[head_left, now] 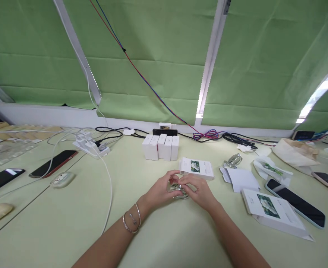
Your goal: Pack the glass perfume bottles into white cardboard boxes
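Observation:
In the middle of the table, my left hand (164, 189) curls its fingers and thumb around a small shiny, see-through item (182, 194) whose kind I cannot make out. From the other side, my right hand (199, 188) pinches the top of the same item, so the fingers partly hide it. Just behind the hands lies a flat white box (201, 168) with a flower picture on it. A similar shiny item (233, 160) rests farther right, behind a folded white paper (243, 179).
Several small white boxes (161, 147) stand in a row at the back. To the right are an opened white box (276, 212), a phone (295, 203) and a green sprig on white paper (285, 178). A power strip (90, 147), white cables and phones occupy the left.

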`<act>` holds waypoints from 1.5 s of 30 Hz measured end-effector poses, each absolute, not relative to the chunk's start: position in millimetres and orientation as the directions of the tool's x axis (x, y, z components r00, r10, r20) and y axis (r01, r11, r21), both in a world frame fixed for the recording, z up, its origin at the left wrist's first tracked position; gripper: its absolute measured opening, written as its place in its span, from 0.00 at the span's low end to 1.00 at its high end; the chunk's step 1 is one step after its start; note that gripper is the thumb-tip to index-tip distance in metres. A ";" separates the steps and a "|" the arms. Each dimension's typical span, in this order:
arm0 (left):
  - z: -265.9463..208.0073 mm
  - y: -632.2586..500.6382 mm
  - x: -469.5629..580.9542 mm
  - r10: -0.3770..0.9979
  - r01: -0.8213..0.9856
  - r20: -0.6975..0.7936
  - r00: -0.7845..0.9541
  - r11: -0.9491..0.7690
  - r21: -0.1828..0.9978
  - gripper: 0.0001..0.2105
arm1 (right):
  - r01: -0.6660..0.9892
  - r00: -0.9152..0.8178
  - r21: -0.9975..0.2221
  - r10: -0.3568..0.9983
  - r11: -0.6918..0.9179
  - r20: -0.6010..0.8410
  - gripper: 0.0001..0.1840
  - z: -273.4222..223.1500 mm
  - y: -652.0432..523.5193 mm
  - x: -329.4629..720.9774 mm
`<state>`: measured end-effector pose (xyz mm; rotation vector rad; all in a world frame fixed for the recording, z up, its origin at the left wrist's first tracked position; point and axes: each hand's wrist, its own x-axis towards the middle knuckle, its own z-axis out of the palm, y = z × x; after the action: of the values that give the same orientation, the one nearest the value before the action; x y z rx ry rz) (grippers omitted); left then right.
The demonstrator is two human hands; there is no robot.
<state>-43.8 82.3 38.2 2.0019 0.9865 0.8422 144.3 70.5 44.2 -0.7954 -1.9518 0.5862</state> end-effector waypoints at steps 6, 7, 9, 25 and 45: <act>42.7 80.0 -42.6 0.858 0.363 0.191 0.477 -0.390 0.847 0.29 | 0.312 -0.400 -0.659 0.723 0.685 0.563 0.10 48.2 70.1 145.2; 43.2 79.7 -42.4 0.860 0.364 0.184 0.476 -0.383 0.849 0.29 | 0.315 -0.401 -0.665 0.730 0.677 0.553 0.10 49.5 69.8 145.2; 43.8 79.5 -42.1 0.862 0.361 0.179 0.475 -0.377 0.853 0.30 | 0.320 -0.396 -0.685 0.750 0.654 0.530 0.10 52.0 69.5 145.1; 40.9 80.2 -42.3 0.863 0.377 0.195 0.466 -0.393 0.839 0.29 | 0.329 -0.395 -0.651 0.726 0.684 0.563 0.10 43.8 68.8 145.1; 41.1 80.4 -42.3 0.861 0.391 0.194 0.470 -0.400 0.829 0.28 | 0.357 -0.391 -0.676 0.760 0.645 0.519 0.08 48.5 66.8 142.8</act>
<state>-42.3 80.4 41.1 1.9858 1.0384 0.8170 142.8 66.8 48.5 -0.8727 -1.9986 0.5891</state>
